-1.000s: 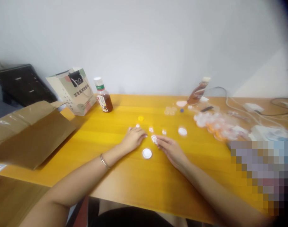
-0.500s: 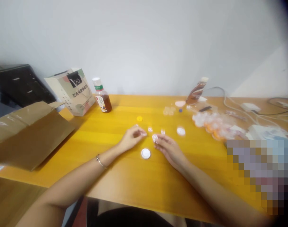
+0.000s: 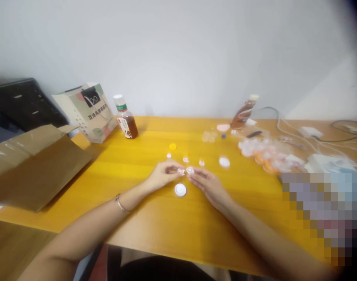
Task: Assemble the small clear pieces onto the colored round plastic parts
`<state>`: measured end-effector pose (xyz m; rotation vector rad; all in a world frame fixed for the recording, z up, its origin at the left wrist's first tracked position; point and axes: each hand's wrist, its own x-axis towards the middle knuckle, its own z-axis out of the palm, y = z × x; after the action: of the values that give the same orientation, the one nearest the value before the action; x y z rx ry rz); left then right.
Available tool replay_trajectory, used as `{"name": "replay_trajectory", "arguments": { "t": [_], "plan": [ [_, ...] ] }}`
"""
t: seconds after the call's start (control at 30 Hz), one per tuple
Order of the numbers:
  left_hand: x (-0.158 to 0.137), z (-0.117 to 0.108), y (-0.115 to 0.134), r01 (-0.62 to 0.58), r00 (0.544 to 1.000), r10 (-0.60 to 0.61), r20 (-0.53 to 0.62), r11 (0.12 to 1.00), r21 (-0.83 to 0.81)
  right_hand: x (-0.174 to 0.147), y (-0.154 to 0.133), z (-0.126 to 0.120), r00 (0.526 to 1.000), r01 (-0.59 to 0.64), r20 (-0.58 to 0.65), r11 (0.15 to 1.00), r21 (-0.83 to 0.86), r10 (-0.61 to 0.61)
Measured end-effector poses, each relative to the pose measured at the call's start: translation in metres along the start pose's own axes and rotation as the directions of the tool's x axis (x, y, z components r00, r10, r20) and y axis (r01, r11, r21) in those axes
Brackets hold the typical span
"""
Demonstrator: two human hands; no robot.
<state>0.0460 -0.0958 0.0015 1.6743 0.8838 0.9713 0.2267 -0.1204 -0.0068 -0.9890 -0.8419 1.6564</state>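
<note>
My left hand (image 3: 164, 174) pinches a small white piece with red markings (image 3: 181, 171) between thumb and fingers. Close beside it, my right hand (image 3: 209, 182) grips another small white piece with reddish marks (image 3: 190, 170). Blur hides exactly what the two pieces are, and whether they touch. Below the hands a round white lid (image 3: 180, 190) lies flat on the table. Just beyond them lie two more small white-and-red pieces, one in the middle (image 3: 185, 160) and one to the right (image 3: 201, 162). A tiny round white piece (image 3: 169, 155) is behind my left hand.
A yellow disc (image 3: 173, 146) and another white lid (image 3: 224, 162) lie farther back. Bottles of brown liquid stand left (image 3: 127, 123) and right (image 3: 243, 114). A cardboard box (image 3: 40, 168) and paper bag (image 3: 95, 113) occupy the left; a plastic-wrapped pile (image 3: 263, 154) and cables are right.
My left hand has moved slightly right and down, bringing its piece close to the one in my right hand. The right hand's piece has shifted a little left.
</note>
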Motion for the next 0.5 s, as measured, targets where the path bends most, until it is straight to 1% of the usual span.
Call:
{"name": "replay_trajectory", "arguments": {
  "t": [0.07, 0.17, 0.23, 0.3, 0.4, 0.5],
  "plan": [
    [-0.0004, 0.0002, 0.0020, -0.002, 1.000, 0.002, 0.023, 1.000, 0.002, -0.0001, 0.0005, -0.0002, 1.000, -0.022, 0.011, 1.000, 0.002, 0.022],
    [0.0000, -0.0013, 0.0036, -0.030, 1.000, 0.030, 0.002, 1.000, 0.008, 0.0001, 0.0012, -0.0007, 0.999, -0.041, 0.020, 0.999, 0.010, 0.041],
    [0.0001, -0.0030, 0.0051, -0.087, 0.996, 0.088, -0.013, 0.994, 0.062, 0.0000, 0.0015, -0.0007, 0.999, -0.047, 0.027, 0.999, 0.003, 0.047],
    [-0.0002, -0.0047, 0.0072, -0.165, 0.986, 0.167, -0.002, 0.976, 0.142, -0.0007, 0.0013, -0.0002, 0.998, -0.054, 0.041, 0.998, -0.013, 0.054],
    [-0.0004, -0.0063, 0.0097, -0.266, 0.964, 0.262, 0.047, 0.943, 0.201, -0.0025, 0.0002, 0.0014, 0.994, -0.070, 0.082, 0.997, -0.026, 0.072],
    [0.0003, -0.0072, 0.0097, -0.318, 0.948, 0.305, 0.091, 0.916, 0.245, -0.0043, -0.0008, 0.0026, 0.990, -0.078, 0.112, 0.997, -0.029, 0.081]
  ]
}}
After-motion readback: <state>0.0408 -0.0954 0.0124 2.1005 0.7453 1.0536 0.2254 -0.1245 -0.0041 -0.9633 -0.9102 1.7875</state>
